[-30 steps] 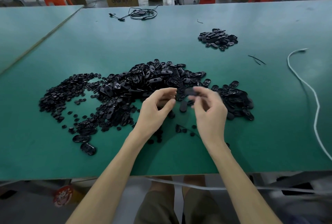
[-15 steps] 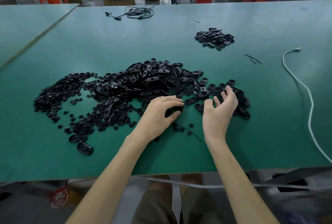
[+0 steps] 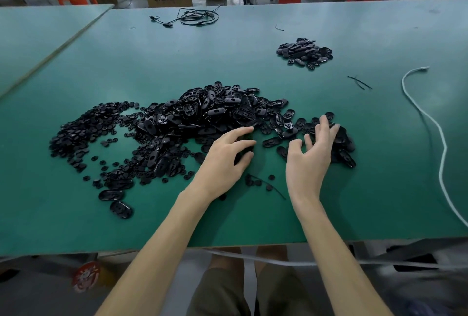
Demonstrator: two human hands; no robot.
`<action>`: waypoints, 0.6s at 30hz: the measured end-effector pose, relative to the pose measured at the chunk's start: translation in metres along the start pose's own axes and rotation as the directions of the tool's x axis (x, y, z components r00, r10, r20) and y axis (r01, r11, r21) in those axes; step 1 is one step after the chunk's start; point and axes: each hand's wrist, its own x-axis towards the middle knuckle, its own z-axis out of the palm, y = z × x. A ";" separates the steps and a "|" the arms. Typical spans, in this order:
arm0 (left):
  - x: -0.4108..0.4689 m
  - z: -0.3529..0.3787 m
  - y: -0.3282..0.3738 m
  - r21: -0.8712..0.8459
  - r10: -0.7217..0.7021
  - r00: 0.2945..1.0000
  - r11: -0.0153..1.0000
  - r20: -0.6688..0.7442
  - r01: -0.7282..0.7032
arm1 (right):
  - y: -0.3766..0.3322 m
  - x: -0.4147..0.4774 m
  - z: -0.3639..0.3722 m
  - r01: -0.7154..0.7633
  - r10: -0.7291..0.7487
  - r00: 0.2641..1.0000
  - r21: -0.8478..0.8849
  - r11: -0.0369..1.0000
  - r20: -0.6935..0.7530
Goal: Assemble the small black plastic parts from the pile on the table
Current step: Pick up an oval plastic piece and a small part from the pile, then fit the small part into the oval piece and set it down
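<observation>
— Well, what takes up most of the view?
— A green surface [image 3: 126, 62]. In the middle of it lies the big pile [image 3: 210, 113] of black plastic parts, with small round pieces [image 3: 83, 133] spread out to its left.
— Anything else lying about?
— A white cord [image 3: 430, 123] snakes down the right side. A smaller heap [image 3: 305, 53] sits well apart at the far right, and a coiled black cable [image 3: 195, 17] lies near the far edge.
— And the hands?
— The left hand [image 3: 222, 161] is at the pile's near edge, its grip curled round a black part [image 3: 247, 150] between thumb and fingers. The right hand [image 3: 307, 163] is over the pile's right end, its grip loose, fingers spread, holding nothing.
</observation>
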 end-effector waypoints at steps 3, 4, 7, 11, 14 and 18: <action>0.001 0.003 -0.001 0.066 -0.010 1.000 0.998 0.020 0.008 | -0.001 -0.001 0.000 0.023 -0.023 1.000 -0.008 1.000 -0.004; 0.001 0.004 -0.001 0.100 -0.018 0.999 0.995 0.035 0.014 | -0.001 -0.002 0.000 0.025 -0.025 1.000 -0.006 1.000 -0.005; 0.002 0.006 -0.002 0.168 -0.033 0.997 0.986 0.071 0.020 | -0.001 -0.002 -0.001 0.026 -0.026 1.000 0.007 1.000 -0.006; 0.002 0.006 -0.002 0.190 -0.015 0.998 0.982 0.065 0.003 | 0.000 0.000 -0.002 0.079 -0.079 0.997 -0.024 0.997 -0.017; 0.002 0.006 -0.002 0.193 0.000 0.999 0.981 0.044 -0.009 | 0.000 0.000 -0.001 0.118 -0.118 0.993 -0.019 0.993 0.031; 0.001 0.005 0.000 0.152 -0.008 1.000 0.988 0.012 0.006 | 0.000 -0.003 0.000 0.125 -0.121 0.987 -0.028 0.992 0.106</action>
